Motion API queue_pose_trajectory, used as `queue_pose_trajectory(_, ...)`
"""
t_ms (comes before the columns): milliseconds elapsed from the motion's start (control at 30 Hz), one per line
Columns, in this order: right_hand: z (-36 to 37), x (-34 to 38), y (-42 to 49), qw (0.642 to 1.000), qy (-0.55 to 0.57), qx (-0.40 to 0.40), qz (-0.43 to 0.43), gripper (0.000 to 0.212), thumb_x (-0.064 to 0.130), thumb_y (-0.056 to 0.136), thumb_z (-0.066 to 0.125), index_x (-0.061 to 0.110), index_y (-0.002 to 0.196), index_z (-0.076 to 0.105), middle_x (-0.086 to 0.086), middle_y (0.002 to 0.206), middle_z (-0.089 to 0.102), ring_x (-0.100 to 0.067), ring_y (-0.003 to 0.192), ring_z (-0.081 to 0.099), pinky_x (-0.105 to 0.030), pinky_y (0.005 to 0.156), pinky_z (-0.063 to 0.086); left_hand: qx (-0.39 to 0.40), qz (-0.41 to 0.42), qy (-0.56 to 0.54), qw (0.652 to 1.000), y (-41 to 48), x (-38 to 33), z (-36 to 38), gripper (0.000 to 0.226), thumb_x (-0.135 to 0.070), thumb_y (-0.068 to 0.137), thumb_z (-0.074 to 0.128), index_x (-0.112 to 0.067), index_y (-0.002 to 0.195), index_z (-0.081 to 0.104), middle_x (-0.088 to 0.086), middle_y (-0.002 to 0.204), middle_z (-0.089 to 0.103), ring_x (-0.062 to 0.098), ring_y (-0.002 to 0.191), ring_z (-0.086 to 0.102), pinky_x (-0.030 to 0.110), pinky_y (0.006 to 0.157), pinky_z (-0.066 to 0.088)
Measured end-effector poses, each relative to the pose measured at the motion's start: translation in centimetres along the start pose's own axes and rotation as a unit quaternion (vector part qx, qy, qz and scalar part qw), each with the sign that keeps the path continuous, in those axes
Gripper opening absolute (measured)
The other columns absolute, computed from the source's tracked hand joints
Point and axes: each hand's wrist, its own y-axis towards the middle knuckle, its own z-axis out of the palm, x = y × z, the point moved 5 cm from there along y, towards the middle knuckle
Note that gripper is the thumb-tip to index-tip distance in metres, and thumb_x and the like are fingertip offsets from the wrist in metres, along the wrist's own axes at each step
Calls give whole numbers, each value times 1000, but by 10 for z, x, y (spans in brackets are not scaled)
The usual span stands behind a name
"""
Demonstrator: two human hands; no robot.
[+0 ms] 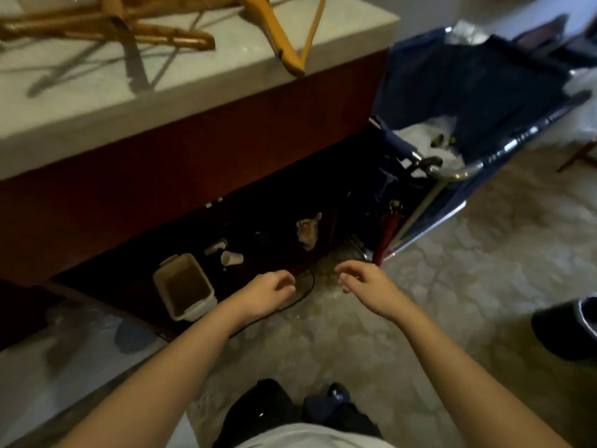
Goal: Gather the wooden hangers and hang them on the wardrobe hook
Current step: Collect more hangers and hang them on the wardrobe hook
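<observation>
In the head view, the wooden hangers [106,25] lay in a blurred, crossed pile on the pale stone top of the bench [193,82], toward its far left. They were golden-brown with slim bars and cast long shadows on the stone. A brighter yellow hanger [277,37] lay apart near the right corner, its tip poking over the front edge. How many were in the pile could not be counted through the blur.

Both hands hung low over the patterned floor [452,286], well apart from the hangers and below the bench's front edge. The left hand [265,292] had its grip loosely curled and empty. The right hand [368,286] had its grip relaxed and half spread, and it was also empty.

In the dark recess under the bench there was one pale rectangular container [184,286], one tipped paper cup [231,258] and one crumpled wrapper [308,231]. One black cable [307,289] looped on the floor between the hands. One blue fabric cart [468,85] with a metal frame stood just beside the bench's right end. One dark bin [568,328] sat at the right border.
</observation>
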Motion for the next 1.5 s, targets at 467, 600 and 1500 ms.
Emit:
queue_pose_trajectory(467,-170,195,105,950,-103,-19,-295,23,29,92,52,27,112,62,5,99,69,-14,91,65,-42,87,51,-268,105,87,954,-19,-159,-222,34,-36,94,47,-29,127,50,-13,125,57,0,110,54,21,94,45)
queue_pose_trajectory(600,-203,252,128,935,-98,-29,-339,22,25,93,51,25,112,61,3,100,68,-12,91,64,-34,86,52,-301,114,117,940,-26,-184,-283,32,-38,94,46,-34,126,48,-17,119,55,-3,106,52,13,83,43)
queue_pose_trajectory(1500,-233,344,414,840,-369,-26,-398,58,31,88,59,27,141,35,-2,136,51,-21,124,49,-39,104,43,-387,-73,8,919,149,-180,-397,75,-42,86,59,-28,147,18,-2,153,26,20,136,35,41,108,39)
